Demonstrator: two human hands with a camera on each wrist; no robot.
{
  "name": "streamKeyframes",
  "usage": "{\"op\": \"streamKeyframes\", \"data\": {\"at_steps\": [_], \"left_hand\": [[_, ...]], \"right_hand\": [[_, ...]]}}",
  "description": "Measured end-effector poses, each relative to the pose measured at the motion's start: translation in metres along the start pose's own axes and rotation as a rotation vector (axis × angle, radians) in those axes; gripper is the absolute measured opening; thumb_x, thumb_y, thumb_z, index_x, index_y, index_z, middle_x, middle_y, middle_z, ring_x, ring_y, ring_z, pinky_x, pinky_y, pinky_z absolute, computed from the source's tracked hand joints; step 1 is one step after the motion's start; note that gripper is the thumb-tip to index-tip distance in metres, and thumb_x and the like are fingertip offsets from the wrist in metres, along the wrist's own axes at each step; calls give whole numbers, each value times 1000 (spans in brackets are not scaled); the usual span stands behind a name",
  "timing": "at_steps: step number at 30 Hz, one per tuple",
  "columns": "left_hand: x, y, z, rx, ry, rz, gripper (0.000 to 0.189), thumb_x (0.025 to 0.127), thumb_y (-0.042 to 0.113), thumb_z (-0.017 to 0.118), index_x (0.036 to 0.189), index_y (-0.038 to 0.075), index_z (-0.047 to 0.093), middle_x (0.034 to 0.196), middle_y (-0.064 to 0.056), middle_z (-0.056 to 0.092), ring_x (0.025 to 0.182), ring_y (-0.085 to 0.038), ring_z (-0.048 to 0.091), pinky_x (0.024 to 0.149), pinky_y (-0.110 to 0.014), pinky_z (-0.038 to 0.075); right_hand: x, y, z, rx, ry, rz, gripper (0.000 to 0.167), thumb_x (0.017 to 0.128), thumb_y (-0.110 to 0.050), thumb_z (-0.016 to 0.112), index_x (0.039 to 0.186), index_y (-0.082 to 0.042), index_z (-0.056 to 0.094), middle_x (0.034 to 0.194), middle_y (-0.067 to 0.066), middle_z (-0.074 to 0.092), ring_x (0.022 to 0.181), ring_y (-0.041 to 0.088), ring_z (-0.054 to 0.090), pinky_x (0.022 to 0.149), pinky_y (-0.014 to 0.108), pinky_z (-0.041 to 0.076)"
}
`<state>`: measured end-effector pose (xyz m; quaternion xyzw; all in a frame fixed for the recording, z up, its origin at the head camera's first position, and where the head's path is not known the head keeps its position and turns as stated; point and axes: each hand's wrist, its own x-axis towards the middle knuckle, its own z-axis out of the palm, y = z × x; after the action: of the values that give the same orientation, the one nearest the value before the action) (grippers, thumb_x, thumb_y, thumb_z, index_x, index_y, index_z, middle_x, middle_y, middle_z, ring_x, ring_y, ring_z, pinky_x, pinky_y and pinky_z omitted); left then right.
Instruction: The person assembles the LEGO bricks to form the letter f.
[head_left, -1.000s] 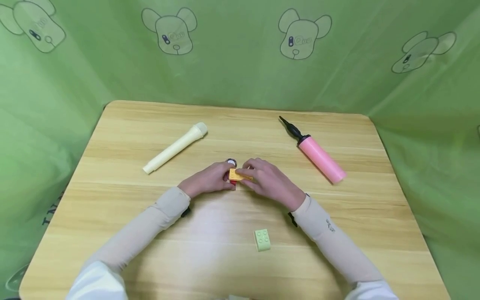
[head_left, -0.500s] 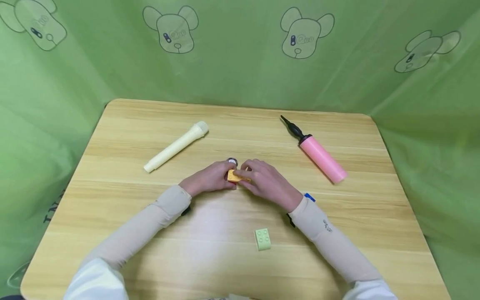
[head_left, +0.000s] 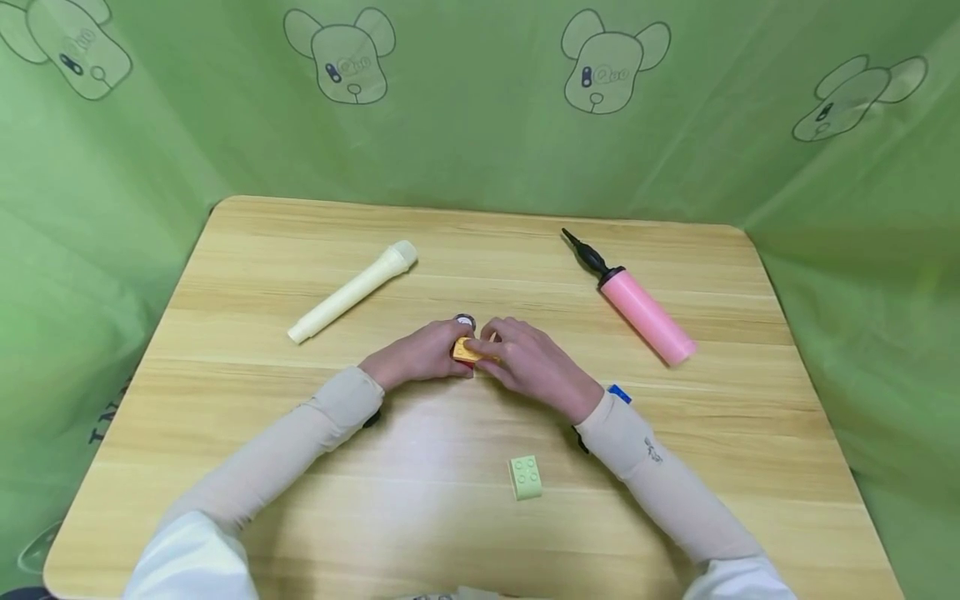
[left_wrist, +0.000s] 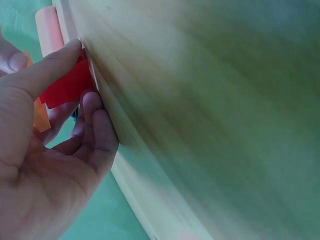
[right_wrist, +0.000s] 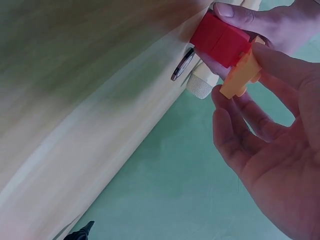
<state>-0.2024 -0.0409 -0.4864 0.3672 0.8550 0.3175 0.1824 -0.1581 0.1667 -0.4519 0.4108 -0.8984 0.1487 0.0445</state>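
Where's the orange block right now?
In the head view, the orange block is just below centre, pinched by the right hand against the red block the left hand holds.

Pale, round-cornered wood-grain table (head_left: pixel 420 508).
Left hand (head_left: pixel 420 353) holds red block (head_left: pixel 468 364); right hand (head_left: pixel 534 358) pinches orange, studded plastic brick (head_left: pixel 462 351).

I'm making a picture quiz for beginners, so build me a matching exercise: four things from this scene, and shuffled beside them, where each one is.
Things
1. Cream microphone-shaped stick
2. Pink cylindrical pump with black nozzle
3. Pale green studded block
4. Orange studded block

Places
A. Pinched by the right hand
B. Lying beyond the left hand
C. Lower than both hands in the head view
D. Lying beyond the right hand

Pairs: 1-B, 2-D, 3-C, 4-A
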Motion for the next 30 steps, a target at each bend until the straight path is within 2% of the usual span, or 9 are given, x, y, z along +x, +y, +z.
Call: {"op": "streamKeyframes", "data": {"at_steps": [18,30], "left_hand": [[1,-3,1,-6,-4,-20,29,83,19,84,102,9,64,91,0,58,83,-15,55,73,-28,49],[3,-4,2,25,6,-19,28,82,19,84,101,10,65,90,1,61,82,-14,57,72,-28,48]], "right_hand": [[-1,0,5,-23,7,-33,26,94,-14,72,120,-15,74,106,11,64,87,21,57,73,34,50],[-2,1,7,-14,16,-16,27,93,-13,73,120,-16,74,107,11,64,85,21,56,71,33,48]]}}
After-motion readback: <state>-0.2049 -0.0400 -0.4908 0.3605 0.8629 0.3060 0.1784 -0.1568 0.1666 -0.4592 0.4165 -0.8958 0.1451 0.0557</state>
